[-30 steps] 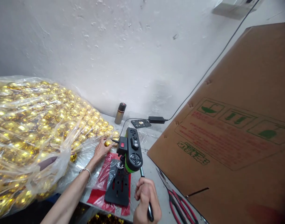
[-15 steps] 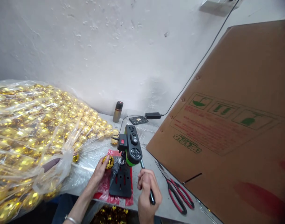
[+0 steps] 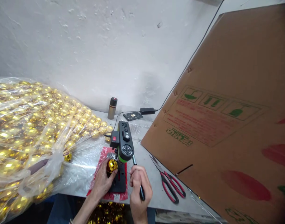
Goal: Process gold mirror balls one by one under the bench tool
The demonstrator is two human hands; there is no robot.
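A small black bench drill press [image 3: 125, 140] with a green band and a red switch stands on the table. My left hand [image 3: 102, 180] grips a shiny gold mirrored ball [image 3: 112, 166] between thumb and fingers, over the machine's black slotted base [image 3: 119, 186] and just below and left of its head. My right hand [image 3: 140, 183] is wrapped around the dark handle of the machine's lever [image 3: 141, 190], on the right side. Beneath the base lies a red plastic sheet [image 3: 120, 196].
A clear bag [image 3: 55, 161] full of gold balls fills the left. Red-and-black scissors [image 3: 170, 186] lie to the right, beside a big cardboard box [image 3: 203, 124]. Behind are a bottle [image 3: 112, 109], a phone-like slab [image 3: 132, 116] and a power adapter [image 3: 148, 111]. More gold pieces [image 3: 107, 213] show below the table edge.
My left hand has brought the gold ball rightward and over the base, closer beneath the drill head. My right hand keeps its hold on the lever. The whole view has shifted slightly.
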